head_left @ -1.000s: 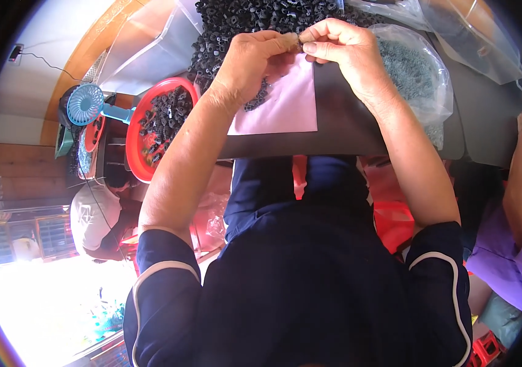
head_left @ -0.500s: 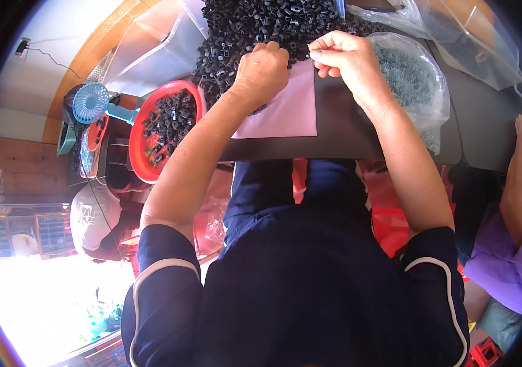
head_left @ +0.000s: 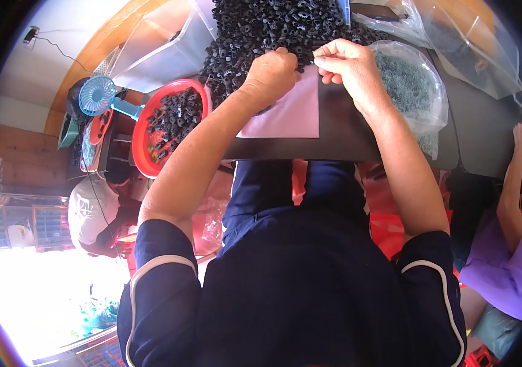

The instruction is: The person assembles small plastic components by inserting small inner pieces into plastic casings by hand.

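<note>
Black pieces [head_left: 279,27] lie heaped across a dark counter [head_left: 346,137], their near edge meeting a pink sheet [head_left: 291,116]. Over that edge, the left hand [head_left: 271,74] curls its fingers, whatever it grips hidden from view. Just beside it, the right hand [head_left: 354,68] pinches thumb and forefinger together, anything between them too small to tell. A red basin [head_left: 139,140] of black pieces sits at left; a clear bag [head_left: 405,82] of grey-green bits, at right.
</note>
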Demonstrator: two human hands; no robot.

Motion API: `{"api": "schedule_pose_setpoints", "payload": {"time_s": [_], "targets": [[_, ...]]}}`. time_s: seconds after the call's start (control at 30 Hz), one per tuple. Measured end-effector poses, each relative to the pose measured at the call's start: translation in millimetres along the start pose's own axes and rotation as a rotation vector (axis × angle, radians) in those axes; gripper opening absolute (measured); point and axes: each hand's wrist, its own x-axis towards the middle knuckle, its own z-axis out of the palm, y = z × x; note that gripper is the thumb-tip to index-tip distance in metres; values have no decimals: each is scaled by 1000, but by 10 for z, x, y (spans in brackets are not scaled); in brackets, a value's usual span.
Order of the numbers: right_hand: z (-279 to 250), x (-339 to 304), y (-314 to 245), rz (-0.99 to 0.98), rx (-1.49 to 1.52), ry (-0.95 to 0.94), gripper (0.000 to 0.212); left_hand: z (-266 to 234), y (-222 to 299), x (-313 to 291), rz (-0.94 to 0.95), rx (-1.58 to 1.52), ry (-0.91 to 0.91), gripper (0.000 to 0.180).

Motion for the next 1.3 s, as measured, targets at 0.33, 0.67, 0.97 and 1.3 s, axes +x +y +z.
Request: {"api": "schedule_pose_setpoints", "payload": {"time_s": [0.33, 0.67, 0.97, 1.3], "targets": [[10, 9, 52, 37, -9, -29, 8, -77, 201, -134, -116, -447, 151, 14], [89, -45, 27, 77, -117, -164, 13, -178, 382, -394, -510, -1350, 83, 17], [99, -39, 75, 76, -41, -159, 12, -68, 422, -493, -578, -1468, 185, 17], [248, -188, 41, -547, -448, -213, 8, -134, 513, -659, -682, -1523, 252, 14]]}}
